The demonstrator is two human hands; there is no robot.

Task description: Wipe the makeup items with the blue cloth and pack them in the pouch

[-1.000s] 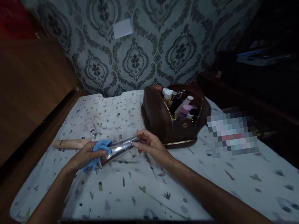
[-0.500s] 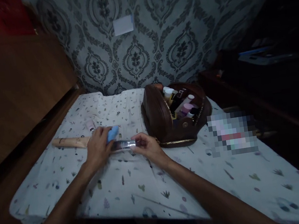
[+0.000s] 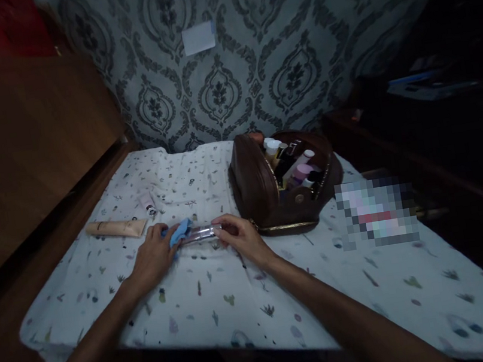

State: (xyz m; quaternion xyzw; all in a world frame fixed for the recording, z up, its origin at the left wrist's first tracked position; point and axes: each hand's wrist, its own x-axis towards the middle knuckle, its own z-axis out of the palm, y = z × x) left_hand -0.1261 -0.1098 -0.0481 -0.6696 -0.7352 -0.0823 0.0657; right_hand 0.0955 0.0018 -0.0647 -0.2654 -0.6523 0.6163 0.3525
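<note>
My left hand (image 3: 154, 249) is closed on a blue cloth (image 3: 180, 231), which wraps the left end of a slim cosmetic tube with a silvery, shiny body (image 3: 201, 233). At the tube's other end, my right hand (image 3: 240, 234) pinches it between thumb and fingers. The tube lies level, low over the patterned cloth. Just left of my left hand rests a beige squeeze tube (image 3: 116, 228). A small pale pink tube (image 3: 147, 203) lies behind that hand. The brown cosmetic bag (image 3: 253, 185) stands unzipped beside my right hand, with several bottles and tubes inside.
A white tablecloth with small prints (image 3: 224, 304) covers the table. Patterned wallpaper (image 3: 219, 93) rises behind it, and a wooden cabinet (image 3: 26, 134) borders the left. A pixelated item (image 3: 376, 213) lies at the right. Dark furniture is hard to make out beyond.
My left hand has shifted slightly left and down with the blue cloth, uncovering more of the beige and pink tubes. My right hand keeps its grip on the silvery tube.
</note>
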